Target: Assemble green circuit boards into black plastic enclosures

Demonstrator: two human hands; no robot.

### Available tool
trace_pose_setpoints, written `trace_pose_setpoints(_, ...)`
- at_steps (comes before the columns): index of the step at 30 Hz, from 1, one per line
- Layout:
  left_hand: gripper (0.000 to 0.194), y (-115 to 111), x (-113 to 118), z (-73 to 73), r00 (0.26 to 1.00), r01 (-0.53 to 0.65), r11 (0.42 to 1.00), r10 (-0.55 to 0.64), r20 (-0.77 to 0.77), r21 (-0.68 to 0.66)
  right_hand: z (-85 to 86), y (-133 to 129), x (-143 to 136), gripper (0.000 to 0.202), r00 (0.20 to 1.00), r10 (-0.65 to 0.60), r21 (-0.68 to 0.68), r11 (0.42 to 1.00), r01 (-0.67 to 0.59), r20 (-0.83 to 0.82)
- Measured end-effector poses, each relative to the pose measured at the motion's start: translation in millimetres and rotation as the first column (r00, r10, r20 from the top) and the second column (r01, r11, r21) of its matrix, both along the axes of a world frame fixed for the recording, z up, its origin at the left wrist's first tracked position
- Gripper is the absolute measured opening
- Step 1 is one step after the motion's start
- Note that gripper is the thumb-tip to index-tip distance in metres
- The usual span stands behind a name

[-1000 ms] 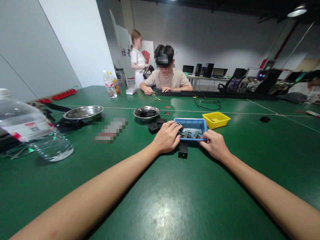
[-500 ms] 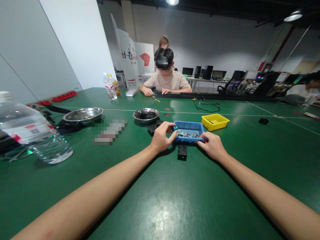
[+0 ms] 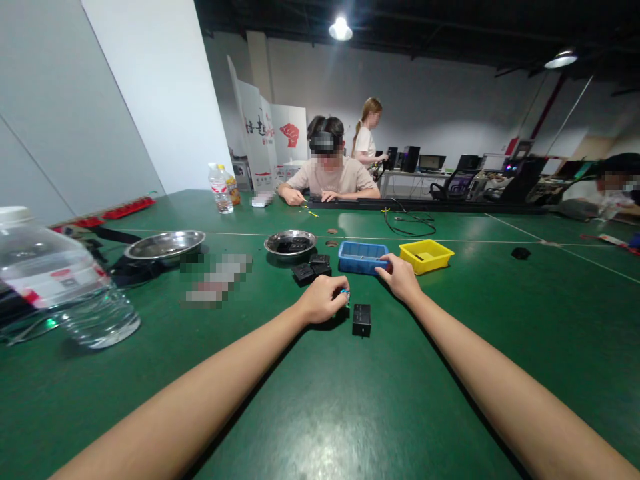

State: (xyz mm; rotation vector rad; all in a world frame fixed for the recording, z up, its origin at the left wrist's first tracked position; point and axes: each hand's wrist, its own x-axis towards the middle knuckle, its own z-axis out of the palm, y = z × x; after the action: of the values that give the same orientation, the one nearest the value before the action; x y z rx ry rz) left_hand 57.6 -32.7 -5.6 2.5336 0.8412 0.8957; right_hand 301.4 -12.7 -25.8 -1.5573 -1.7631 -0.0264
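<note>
My left hand (image 3: 321,299) is closed in a pinch above the green table, left of a black box (image 3: 361,320). Between its fingertips a small circuit board with a blue component (image 3: 345,293) partly shows; the fingers cover the rest. My right hand (image 3: 401,279) grips the front right corner of a blue plastic tray (image 3: 364,268), its fingers over the rim and the thumb outside. What lies inside the tray is mostly hidden by its front wall. Several black boxes (image 3: 311,269) are grouped just beyond my left hand.
A steel bowl (image 3: 270,247) of black parts stands behind the black boxes. Right of the blue tray sits a yellow tray (image 3: 425,265). At left are a metal dish (image 3: 165,247) and a large water bottle (image 3: 70,287). A black cable (image 3: 415,227) lies farther back; a person sits opposite.
My left hand has drawn back from the blue tray toward me with the circuit board. The tray, with my right hand on it, has shifted left and away. My view has tilted up slightly.
</note>
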Motion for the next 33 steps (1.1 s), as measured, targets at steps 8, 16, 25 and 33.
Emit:
trace_pose_setpoints(8,0.015,-7,2,2.1,0.985,0.174,0.968,-0.174,0.016,-0.183,6.2,-22,28,0.054,0.924,-0.380,-0.100,0.919,0.383,0.045)
trace_pose_setpoints(16,0.029,-12,7,0.9,0.993,0.100,0.966,-0.083,0.082,-0.236,10.8,-32,66,0.032,0.872,-0.434,-0.187,0.859,0.476,0.225)
trace_pose_setpoints(25,0.019,-5,9,-1.5,0.997,-0.014,0.992,0.024,0.079,-0.128,10.0,-58,83,0.010,0.962,-0.181,0.125,0.979,0.158,0.202)
trace_pose_setpoints(33,0.018,-7,9,-2.4,0.998,0.068,0.996,-0.068,0.003,-0.054,8.1,-72,54,0.012,0.883,0.136,0.341,0.887,-0.310,0.448)
